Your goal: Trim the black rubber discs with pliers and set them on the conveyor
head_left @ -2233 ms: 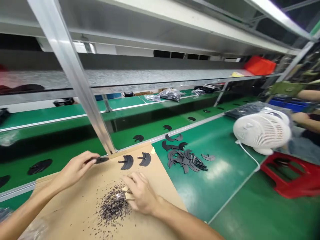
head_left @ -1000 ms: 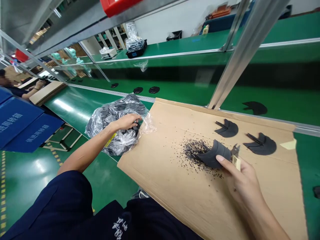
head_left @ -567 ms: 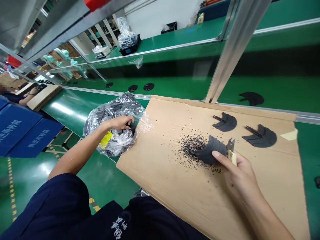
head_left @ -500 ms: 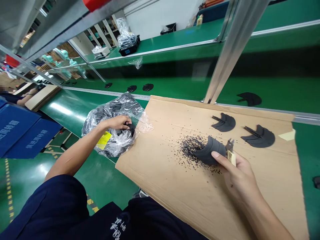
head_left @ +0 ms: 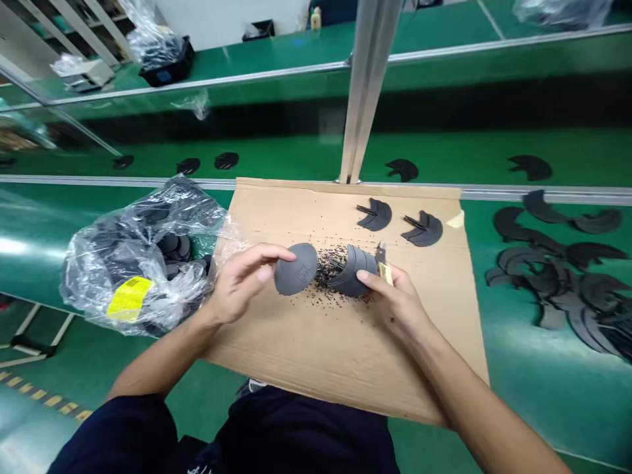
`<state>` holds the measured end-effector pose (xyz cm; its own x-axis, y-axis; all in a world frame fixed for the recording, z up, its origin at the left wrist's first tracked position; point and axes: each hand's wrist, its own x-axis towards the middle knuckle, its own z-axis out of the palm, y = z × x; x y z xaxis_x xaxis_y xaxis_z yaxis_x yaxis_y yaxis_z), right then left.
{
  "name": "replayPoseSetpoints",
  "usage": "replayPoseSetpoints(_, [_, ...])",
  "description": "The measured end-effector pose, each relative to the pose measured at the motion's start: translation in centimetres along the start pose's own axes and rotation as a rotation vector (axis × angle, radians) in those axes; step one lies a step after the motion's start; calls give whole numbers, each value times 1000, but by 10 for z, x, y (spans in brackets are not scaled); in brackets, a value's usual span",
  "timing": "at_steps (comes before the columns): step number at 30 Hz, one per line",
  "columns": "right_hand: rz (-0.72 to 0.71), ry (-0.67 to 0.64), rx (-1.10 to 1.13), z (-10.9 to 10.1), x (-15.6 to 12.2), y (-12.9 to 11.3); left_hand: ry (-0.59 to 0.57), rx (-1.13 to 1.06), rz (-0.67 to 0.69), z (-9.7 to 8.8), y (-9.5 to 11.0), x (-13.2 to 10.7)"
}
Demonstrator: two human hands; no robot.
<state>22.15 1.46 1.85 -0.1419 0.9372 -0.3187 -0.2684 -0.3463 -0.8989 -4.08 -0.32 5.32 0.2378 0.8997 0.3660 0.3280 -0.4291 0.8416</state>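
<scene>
Between the fingertips and thumb of my left hand [head_left: 247, 280] is a flat, dark grey oval plastic piece [head_left: 296, 268] with raised marks on its face. My right hand [head_left: 402, 299] grips a curved, ribbed black plastic part [head_left: 353, 271], thumb on its edge. The same hand also keeps hold of nippers [head_left: 384, 266] with metal jaws and a pale yellow handle. The two pieces are held apart, over a heap of small black scraps [head_left: 323, 289] on a cardboard sheet [head_left: 296, 355]. Beyond my right hand, two curved black parts with thin stems [head_left: 378, 214] [head_left: 425, 229] lie on the cardboard.
A clear plastic bag [head_left: 99, 263] of black pieces, with a yellow label, sits at the left. A pile of curved black parts [head_left: 557, 276] lies at the right. A metal post [head_left: 365, 92] rises behind the cardboard; more black parts [head_left: 227, 160] rest on the green surface behind.
My left hand has come out of the bag with the oval piece and moved right, close to the curved part. My view has turned right. My right hand still holds the curved part and nippers.
</scene>
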Motion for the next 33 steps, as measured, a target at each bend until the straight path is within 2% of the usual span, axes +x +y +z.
replayPoseSetpoints(2, [-10,-30,21,1,-1,1,41,-148,-31,32,-5,6])
replayPoseSetpoints(4, [-6,-66,43,1,-2,2,89,-268,-96,56,-10,10])
replayPoseSetpoints(6, [0,-92,49,1,-3,4,104,-364,-148,70,-14,12])
replayPoseSetpoints(8, [2,-112,37,1,-3,5,92,-396,-188,77,-17,12])
replayPoseSetpoints(12, [3,-157,6,1,-3,7,101,-364,-220,78,-22,8])
replayPoseSetpoints(18, [-44,-193,-51,-1,-3,9,109,-219,-163,77,-26,5])
replayPoseSetpoints(26, [-82,-152,-152,0,-3,8,77,-66,-75,76,-27,1])
replayPoseSetpoints(29, [-92,-155,-170,2,-5,5,75,-69,-117,76,-26,1])
replayPoseSetpoints(33, [-103,-159,-191,3,-6,4,36,-201,-218,79,-26,2])
